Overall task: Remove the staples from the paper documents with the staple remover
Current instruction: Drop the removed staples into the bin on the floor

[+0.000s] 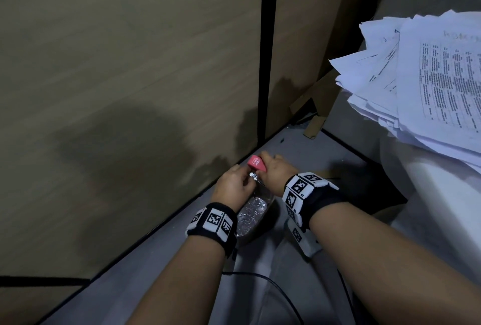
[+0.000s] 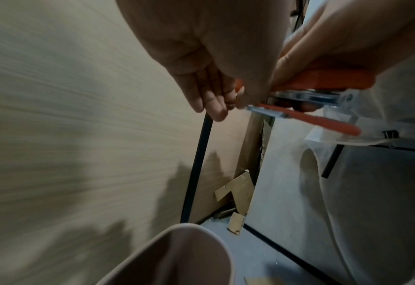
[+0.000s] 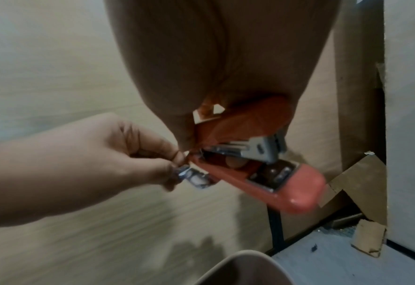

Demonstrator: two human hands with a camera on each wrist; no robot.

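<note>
My right hand grips a pink stapler-type staple remover low beside the wooden panel. The tool's jaws stand apart in the right wrist view, where the pink body points away from the right hand. My left hand pinches the tool's metal remover tab with thumb and fingertips. Whether a staple sits in that pinch I cannot tell. Directly under both hands stands a clear container holding several loose staples. A messy stack of printed paper documents lies at the right.
A wooden panel with a black vertical strip rises close in front. Torn cardboard scraps lie in the corner on the grey floor. A black cable runs below my forearms. The papers rest on a white surface.
</note>
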